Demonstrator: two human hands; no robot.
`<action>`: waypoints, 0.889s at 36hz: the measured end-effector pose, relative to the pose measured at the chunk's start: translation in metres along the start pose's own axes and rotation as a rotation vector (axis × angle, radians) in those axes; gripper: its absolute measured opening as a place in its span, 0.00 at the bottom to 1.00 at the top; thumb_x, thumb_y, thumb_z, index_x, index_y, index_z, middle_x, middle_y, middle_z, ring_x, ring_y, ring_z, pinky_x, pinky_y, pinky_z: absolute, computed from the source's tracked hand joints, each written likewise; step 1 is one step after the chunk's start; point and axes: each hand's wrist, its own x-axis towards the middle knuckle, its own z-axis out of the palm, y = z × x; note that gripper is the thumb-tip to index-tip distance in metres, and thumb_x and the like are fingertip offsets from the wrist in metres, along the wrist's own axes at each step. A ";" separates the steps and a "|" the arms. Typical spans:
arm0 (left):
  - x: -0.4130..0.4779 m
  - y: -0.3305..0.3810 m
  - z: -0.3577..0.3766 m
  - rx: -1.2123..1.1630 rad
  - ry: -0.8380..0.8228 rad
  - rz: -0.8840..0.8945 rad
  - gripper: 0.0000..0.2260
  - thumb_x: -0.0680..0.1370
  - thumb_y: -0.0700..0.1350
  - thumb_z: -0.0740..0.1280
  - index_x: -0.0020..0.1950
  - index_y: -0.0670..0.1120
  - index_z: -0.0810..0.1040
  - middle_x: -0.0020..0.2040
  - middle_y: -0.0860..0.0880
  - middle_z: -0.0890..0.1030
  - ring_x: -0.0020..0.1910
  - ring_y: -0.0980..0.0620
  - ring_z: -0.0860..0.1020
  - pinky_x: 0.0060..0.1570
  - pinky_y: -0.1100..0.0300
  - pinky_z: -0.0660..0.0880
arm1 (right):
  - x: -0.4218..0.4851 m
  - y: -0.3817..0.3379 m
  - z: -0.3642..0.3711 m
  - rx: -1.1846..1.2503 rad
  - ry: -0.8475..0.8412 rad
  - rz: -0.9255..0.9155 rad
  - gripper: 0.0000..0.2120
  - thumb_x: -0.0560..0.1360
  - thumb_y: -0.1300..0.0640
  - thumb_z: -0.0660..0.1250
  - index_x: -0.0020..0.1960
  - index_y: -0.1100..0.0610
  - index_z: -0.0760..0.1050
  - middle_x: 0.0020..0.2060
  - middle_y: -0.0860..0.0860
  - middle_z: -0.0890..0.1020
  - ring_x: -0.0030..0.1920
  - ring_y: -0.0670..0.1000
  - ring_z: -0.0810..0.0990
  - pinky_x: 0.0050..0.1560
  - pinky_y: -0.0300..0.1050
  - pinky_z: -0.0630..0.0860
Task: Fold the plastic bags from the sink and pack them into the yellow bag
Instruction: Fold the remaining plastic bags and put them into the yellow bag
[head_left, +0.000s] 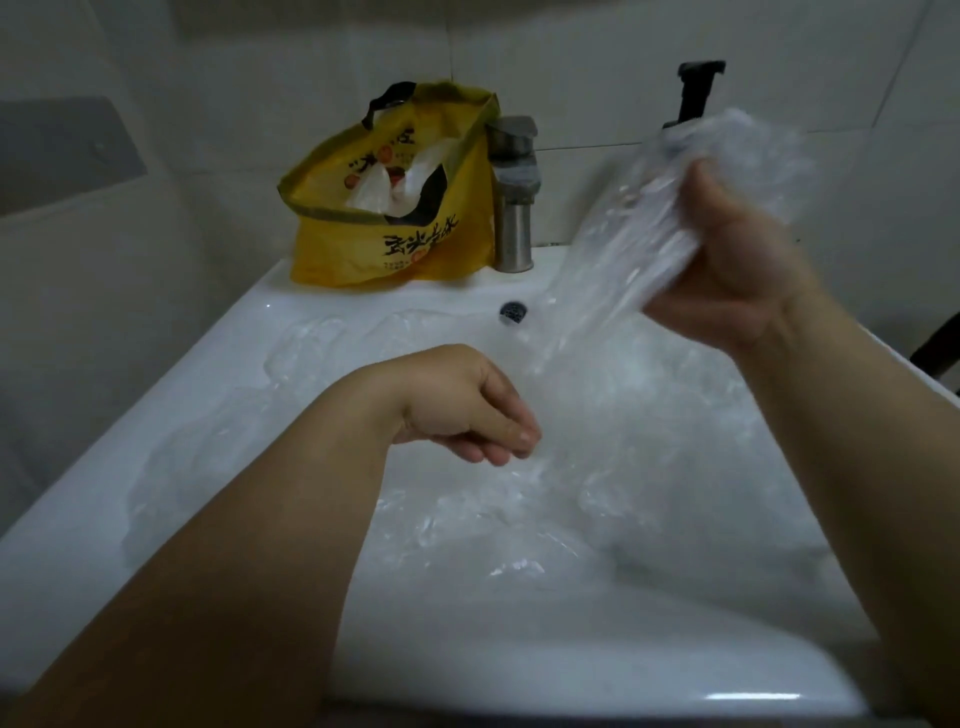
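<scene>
Held bag: a clear plastic bag (613, 270), drawn out into a long strip slanting from upper right down toward the middle of the basin, above the sink and off its surface.
Right hand: the right hand (727, 260) is raised at the right, its fingers (698, 179) curled tight round the bunched upper end of the strip.
Left hand: the left hand (457, 405) sits lower, over the basin; its fingers (519, 434) are pressed together at the tips and appear to pinch the strip's lower end, though the film is blurred there.
Loose bags: more clear plastic bags (519, 519) lie crumpled in the sink (208, 395), below and around the hands.
Yellow bag: the yellow bag (395, 244) stands open on the back ledge, just beside the tap (514, 208), with white bags (395, 182) already inside.
Step in hand: judged to be smoothing one bag out straight before folding it; several are not yet done.
Next move: likely calls for bringing the two ends together into a compact fold, then carrying it to the yellow bag's mouth without the slippery film springing open.
</scene>
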 end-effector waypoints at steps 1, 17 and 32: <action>0.001 -0.001 0.000 0.005 -0.002 -0.008 0.03 0.75 0.39 0.72 0.46 0.46 0.84 0.40 0.51 0.86 0.36 0.59 0.82 0.35 0.68 0.77 | -0.001 -0.002 -0.001 0.006 0.000 -0.014 0.17 0.80 0.46 0.57 0.47 0.55 0.80 0.41 0.50 0.84 0.44 0.50 0.84 0.47 0.47 0.80; 0.007 0.007 0.005 -0.460 0.154 0.294 0.05 0.69 0.39 0.71 0.44 0.42 0.81 0.34 0.51 0.83 0.33 0.58 0.81 0.35 0.67 0.77 | 0.001 0.047 0.017 -0.365 -0.053 0.206 0.19 0.81 0.48 0.55 0.64 0.58 0.74 0.55 0.58 0.82 0.55 0.57 0.82 0.55 0.52 0.79; 0.014 0.005 -0.002 -0.373 0.448 0.252 0.14 0.72 0.52 0.74 0.44 0.42 0.77 0.39 0.45 0.81 0.36 0.53 0.79 0.37 0.62 0.76 | 0.003 0.047 0.007 -0.628 0.021 0.141 0.14 0.78 0.62 0.64 0.62 0.64 0.74 0.53 0.59 0.83 0.52 0.57 0.83 0.54 0.50 0.80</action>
